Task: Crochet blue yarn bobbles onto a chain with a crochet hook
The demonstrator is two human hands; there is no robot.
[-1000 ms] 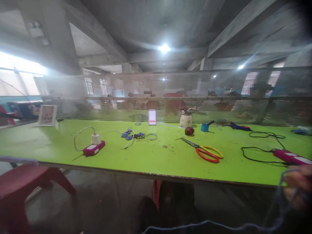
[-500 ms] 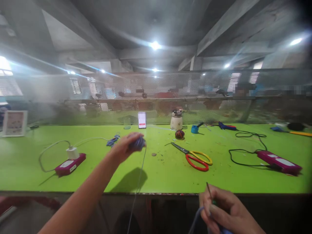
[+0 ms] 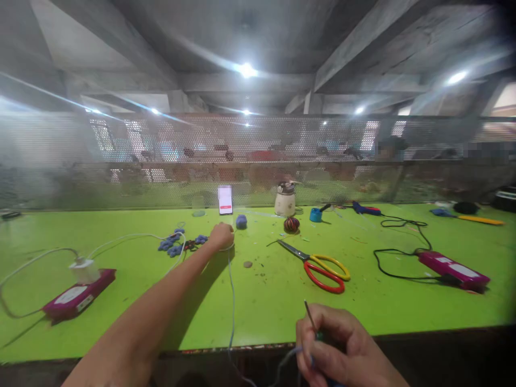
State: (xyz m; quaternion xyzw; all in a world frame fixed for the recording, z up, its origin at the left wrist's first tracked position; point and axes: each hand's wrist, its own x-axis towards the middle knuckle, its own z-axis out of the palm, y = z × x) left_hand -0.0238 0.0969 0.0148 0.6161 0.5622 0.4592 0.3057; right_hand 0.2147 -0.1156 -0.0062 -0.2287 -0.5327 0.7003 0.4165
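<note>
My left hand (image 3: 222, 236) reaches over the table with its fingers curled down. They are mostly hidden, and I cannot make out what is in them. A blue ball of yarn (image 3: 241, 221) rests on the table just beyond it. A pale strand of yarn (image 3: 231, 301) runs from beside this hand down over the table's front edge. Near that edge, my right hand (image 3: 338, 346) is closed around a thin crochet hook (image 3: 309, 313), its tip pointing up. Blue yarn hangs at these fingers, and the work below is mostly hidden.
Scissors (image 3: 322, 269) with red and yellow handles lie mid-table. Behind stand a phone (image 3: 225, 200), a jar (image 3: 285, 200) and a dark striped yarn ball (image 3: 291, 225). Blue crocheted pieces (image 3: 173, 246) lie left. Purple power strips (image 3: 78, 298) with cords sit at both sides.
My left hand has lowered to the table, and the blue yarn ball it held now sits apart from it. The view has shifted; my right hand still grips the hook.
</note>
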